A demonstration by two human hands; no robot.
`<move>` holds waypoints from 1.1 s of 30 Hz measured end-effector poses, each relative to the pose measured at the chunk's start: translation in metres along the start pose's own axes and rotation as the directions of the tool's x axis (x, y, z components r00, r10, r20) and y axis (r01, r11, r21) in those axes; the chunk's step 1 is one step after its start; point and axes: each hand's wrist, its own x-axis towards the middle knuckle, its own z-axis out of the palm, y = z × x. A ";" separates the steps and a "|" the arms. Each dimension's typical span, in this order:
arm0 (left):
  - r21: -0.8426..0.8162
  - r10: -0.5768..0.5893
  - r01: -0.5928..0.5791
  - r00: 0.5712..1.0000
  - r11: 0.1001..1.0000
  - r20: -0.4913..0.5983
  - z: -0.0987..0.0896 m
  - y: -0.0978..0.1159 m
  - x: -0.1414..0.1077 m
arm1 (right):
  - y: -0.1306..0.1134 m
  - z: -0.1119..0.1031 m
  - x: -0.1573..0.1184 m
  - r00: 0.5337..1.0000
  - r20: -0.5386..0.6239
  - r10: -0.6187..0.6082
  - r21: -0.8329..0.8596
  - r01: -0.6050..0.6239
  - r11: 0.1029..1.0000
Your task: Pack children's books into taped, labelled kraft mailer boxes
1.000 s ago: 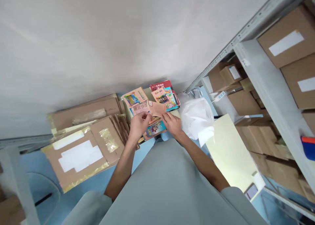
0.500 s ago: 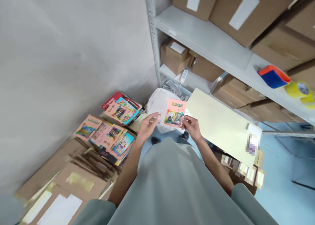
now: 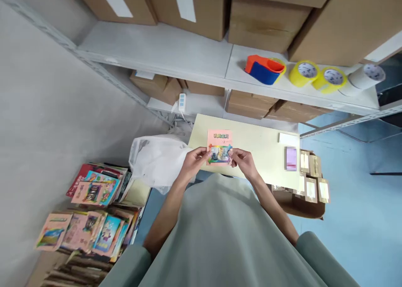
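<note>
A thin pink booklet (image 3: 220, 138) with a coloured picture on its cover is held up in front of me, over the near edge of the cream table (image 3: 251, 153). My left hand (image 3: 195, 162) pinches its left edge between thumb and fingers. At the opposite edge, my right hand (image 3: 243, 161) grips it the same way. The cover faces me, upright. To the left of my left hand hangs a white plastic bag (image 3: 157, 161). Stacks of similar booklets (image 3: 84, 232) lie further down on the left.
Above the table runs a grey shelf (image 3: 157, 44) with cardboard boxes, a tape dispenser (image 3: 264, 69) and yellow tape rolls (image 3: 303, 73). A power strip (image 3: 182, 102) sits lower. At the table's right end are a blurred purple item (image 3: 290, 159) and a carton of small boxes (image 3: 310, 190).
My view has turned to the right, toward the table. The booklet, earlier in my right hand alone with my left hand apart, is now held by both hands above the table.
</note>
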 end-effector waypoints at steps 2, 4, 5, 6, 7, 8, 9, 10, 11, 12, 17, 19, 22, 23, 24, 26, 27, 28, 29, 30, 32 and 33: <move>-0.005 0.027 -0.027 1.000 1.000 0.010 0.020 0.007 0.011 | -0.001 -0.020 0.002 0.999 -0.032 0.001 0.033 0.000 0.999; 0.000 0.052 -0.052 0.999 0.999 0.013 0.035 0.010 0.019 | 0.000 -0.034 0.005 0.999 -0.045 -0.007 0.047 0.009 0.999; 0.014 0.066 -0.066 0.998 0.998 0.012 0.040 0.011 0.023 | 0.001 -0.040 0.007 0.999 -0.047 -0.018 0.041 0.020 0.999; 0.040 0.084 -0.084 0.996 0.996 0.005 0.045 0.011 0.026 | 0.001 -0.045 0.008 0.998 -0.049 -0.034 0.028 0.035 0.999; 0.078 0.111 -0.110 0.994 0.991 -0.011 0.048 0.012 0.029 | 0.001 -0.049 0.010 0.997 -0.054 -0.054 0.010 0.055 0.998; 0.127 0.153 -0.147 0.988 0.981 -0.034 0.049 0.013 0.031 | 0.001 -0.052 0.012 0.995 -0.066 -0.079 -0.013 0.078 0.997; 0.182 0.210 -0.196 0.976 0.963 -0.059 0.050 0.015 0.033 | 0.001 -0.054 0.014 0.991 -0.081 -0.108 -0.038 0.105 0.994; 0.242 0.279 -0.254 0.957 0.937 -0.075 0.049 0.017 0.035 | 0.000 -0.056 0.015 0.985 -0.098 -0.144 -0.063 0.138 0.988; 0.300 0.354 -0.316 0.932 0.900 -0.079 0.048 0.019 0.036 | -0.001 -0.057 0.017 0.977 -0.111 -0.183 -0.085 0.174 0.981; 0.350 0.426 -0.378 0.902 0.857 -0.070 0.046 0.021 0.038 | -0.002 -0.057 0.018 0.967 -0.120 -0.223 -0.106 0.211 0.972; 0.478 0.604 -0.522 0.797 0.706 -0.021 0.041 0.030 0.042 | -0.007 -0.055 0.022 0.923 -0.124 -0.364 -0.207 0.335 0.919; 0.484 0.610 -0.525 0.792 0.700 -0.025 0.040 0.031 0.043 | -0.008 -0.053 0.025 0.916 -0.120 -0.383 -0.222 0.351 0.910; 0.463 0.605 -0.527 0.796 0.712 -0.024 0.040 0.031 0.043 | -0.011 -0.052 0.026 0.917 -0.106 -0.384 -0.230 0.353 0.907; 0.452 0.603 -0.530 0.798 0.717 -0.021 0.039 0.031 0.043 | -0.012 -0.052 0.026 0.919 -0.104 -0.379 -0.237 0.347 0.907; 0.440 0.600 -0.532 0.800 0.723 -0.018 0.039 0.031 0.043 | -0.014 -0.052 0.026 0.922 -0.102 -0.373 -0.247 0.339 0.908; 0.426 0.581 -0.521 0.813 0.740 -0.015 0.039 0.030 0.042 | -0.014 -0.053 0.024 0.932 -0.097 -0.349 -0.275 0.312 0.909; 0.423 0.565 -0.506 0.825 0.751 -0.016 0.039 0.029 0.042 | -0.014 -0.053 0.024 0.937 -0.099 -0.335 -0.287 0.295 0.911; 0.420 0.542 -0.485 0.840 0.767 -0.020 0.039 0.027 0.041 | -0.013 -0.053 0.023 0.942 -0.107 -0.319 -0.295 0.276 0.915; 0.413 0.515 -0.459 0.857 0.786 -0.027 0.039 0.025 0.041 | -0.011 -0.053 0.022 0.946 -0.117 -0.302 -0.296 0.257 0.920; 0.401 0.483 -0.430 0.875 0.809 -0.037 0.039 0.022 0.040 | -0.008 -0.052 0.021 0.950 -0.130 -0.284 -0.287 0.238 0.928; 0.360 0.419 -0.375 0.907 0.855 -0.051 0.040 0.017 0.038 | -0.003 -0.051 0.018 0.957 -0.154 -0.246 -0.242 0.205 0.948; 0.340 0.391 -0.353 0.919 0.872 -0.048 0.040 0.015 0.037 | 0.000 -0.051 0.017 0.961 -0.155 -0.227 -0.218 0.191 0.957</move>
